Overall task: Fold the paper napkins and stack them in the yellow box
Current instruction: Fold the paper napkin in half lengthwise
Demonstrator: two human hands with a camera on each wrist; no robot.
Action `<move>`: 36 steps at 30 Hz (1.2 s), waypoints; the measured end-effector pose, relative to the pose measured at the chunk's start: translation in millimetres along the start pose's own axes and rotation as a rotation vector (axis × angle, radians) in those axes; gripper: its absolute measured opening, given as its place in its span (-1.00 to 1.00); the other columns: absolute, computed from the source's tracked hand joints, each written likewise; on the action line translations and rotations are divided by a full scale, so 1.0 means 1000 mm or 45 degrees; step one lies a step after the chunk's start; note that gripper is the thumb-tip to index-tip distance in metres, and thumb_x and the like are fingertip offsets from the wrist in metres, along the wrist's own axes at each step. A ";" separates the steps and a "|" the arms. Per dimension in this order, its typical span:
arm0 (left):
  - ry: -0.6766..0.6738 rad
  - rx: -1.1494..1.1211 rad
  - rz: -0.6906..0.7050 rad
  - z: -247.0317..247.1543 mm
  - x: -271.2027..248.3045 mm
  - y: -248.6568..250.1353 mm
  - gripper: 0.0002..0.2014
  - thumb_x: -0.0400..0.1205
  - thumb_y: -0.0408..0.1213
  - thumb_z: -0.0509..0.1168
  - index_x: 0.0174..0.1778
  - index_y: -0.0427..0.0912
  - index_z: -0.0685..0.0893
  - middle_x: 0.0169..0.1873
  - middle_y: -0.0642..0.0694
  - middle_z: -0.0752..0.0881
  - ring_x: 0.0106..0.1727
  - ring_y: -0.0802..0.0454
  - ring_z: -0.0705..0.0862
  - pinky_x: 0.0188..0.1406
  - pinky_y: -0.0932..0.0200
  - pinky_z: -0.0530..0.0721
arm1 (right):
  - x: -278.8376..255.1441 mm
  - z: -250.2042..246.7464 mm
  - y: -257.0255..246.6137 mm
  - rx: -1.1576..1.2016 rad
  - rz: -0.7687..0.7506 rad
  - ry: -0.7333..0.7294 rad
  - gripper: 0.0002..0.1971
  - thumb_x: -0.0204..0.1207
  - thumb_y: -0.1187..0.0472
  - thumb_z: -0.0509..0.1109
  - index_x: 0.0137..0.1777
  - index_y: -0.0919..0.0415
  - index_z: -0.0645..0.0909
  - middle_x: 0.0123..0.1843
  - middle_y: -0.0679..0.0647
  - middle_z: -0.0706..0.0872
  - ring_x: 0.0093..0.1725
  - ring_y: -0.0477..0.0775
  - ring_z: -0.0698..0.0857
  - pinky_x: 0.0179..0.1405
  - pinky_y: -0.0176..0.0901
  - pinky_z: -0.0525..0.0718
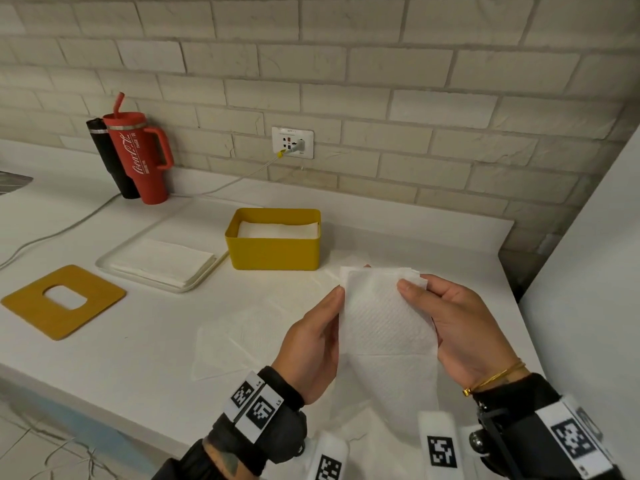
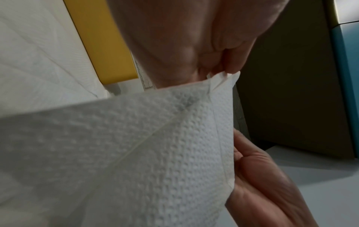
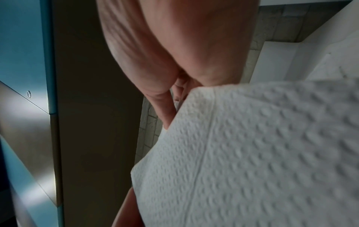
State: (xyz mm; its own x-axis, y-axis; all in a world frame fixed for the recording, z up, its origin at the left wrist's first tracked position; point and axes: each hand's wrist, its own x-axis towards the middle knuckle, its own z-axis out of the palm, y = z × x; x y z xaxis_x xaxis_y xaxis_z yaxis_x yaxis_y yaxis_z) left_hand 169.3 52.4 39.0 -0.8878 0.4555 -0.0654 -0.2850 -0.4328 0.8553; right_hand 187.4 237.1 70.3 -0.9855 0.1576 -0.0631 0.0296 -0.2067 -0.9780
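Both hands hold one white embossed paper napkin (image 1: 384, 317) up above the counter's near right part. My left hand (image 1: 311, 337) grips its left edge, thumb in front. My right hand (image 1: 457, 323) pinches the right edge, thumb on the front face. The napkin (image 2: 155, 153) shows a diagonal crease in the left wrist view, with fingers (image 2: 229, 64) pinching its top corner. It (image 3: 252, 153) fills the right wrist view below my right hand (image 3: 174, 53). The yellow box (image 1: 273, 249) stands behind, with folded napkins (image 1: 277, 229) inside.
A white tray (image 1: 107, 263) with a pile of napkins (image 1: 162, 261) lies left of the box. A yellow lid with a cut-out (image 1: 62, 301) lies further left. Loose napkins (image 1: 239, 337) lie flat on the counter. A red tumbler (image 1: 138, 154), a black bottle (image 1: 104, 150) and a cable (image 1: 69, 226) are at the back left.
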 end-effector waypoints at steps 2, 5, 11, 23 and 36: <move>-0.007 -0.010 -0.014 0.001 0.000 0.000 -0.52 0.65 0.03 0.13 0.44 -0.03 0.66 0.34 -0.08 0.77 0.40 -0.01 0.72 0.43 -0.01 0.59 | 0.001 0.000 0.001 -0.003 0.005 0.010 -0.81 0.60 0.28 0.45 0.14 0.29 0.80 0.11 0.22 0.86 0.12 0.20 0.84 0.12 0.02 0.70; -0.001 -0.013 -0.025 0.001 0.000 0.000 -0.52 0.66 0.03 0.14 0.45 -0.04 0.66 0.35 -0.08 0.77 0.40 -0.02 0.72 0.44 -0.01 0.58 | 0.001 0.000 0.001 -0.002 0.007 0.019 -0.81 0.60 0.28 0.44 0.15 0.29 0.80 0.11 0.20 0.87 0.14 0.19 0.84 0.14 0.01 0.70; 0.010 -0.042 -0.050 0.003 -0.001 -0.001 -0.50 0.68 0.05 0.13 0.45 -0.08 0.66 0.35 -0.12 0.77 0.40 -0.05 0.72 0.40 -0.03 0.60 | 0.000 0.001 0.001 -0.007 0.008 0.035 -0.80 0.60 0.28 0.44 0.17 0.27 0.79 0.10 0.17 0.87 0.14 0.17 0.84 0.17 0.02 0.71; -0.005 -0.006 -0.042 0.001 -0.005 -0.003 -0.48 0.66 0.09 0.14 0.45 -0.09 0.65 0.35 -0.11 0.77 0.40 -0.05 0.72 0.47 -0.07 0.59 | -0.001 0.007 0.007 -0.021 -0.011 0.061 -0.82 0.63 0.30 0.44 0.16 0.30 0.79 0.10 0.19 0.87 0.19 0.22 0.82 0.30 0.08 0.70; 0.183 -0.010 0.035 -0.008 0.007 0.011 -0.59 0.78 0.01 0.17 0.46 -0.10 0.62 0.28 -0.21 0.80 0.31 -0.20 0.77 0.30 -0.24 0.72 | -0.017 0.004 0.044 -0.246 0.176 -0.303 -0.55 0.40 0.38 0.62 0.31 0.27 0.72 0.19 0.17 0.85 0.21 0.21 0.82 0.34 0.25 0.71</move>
State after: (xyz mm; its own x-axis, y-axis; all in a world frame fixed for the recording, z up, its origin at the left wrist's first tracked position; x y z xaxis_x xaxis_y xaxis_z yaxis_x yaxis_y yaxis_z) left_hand 156.7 44.1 43.8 -0.9378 0.3275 -0.1154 -0.2622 -0.4501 0.8536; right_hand 204.9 221.5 29.5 -0.9806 -0.0940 -0.1722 0.1747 -0.0195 -0.9844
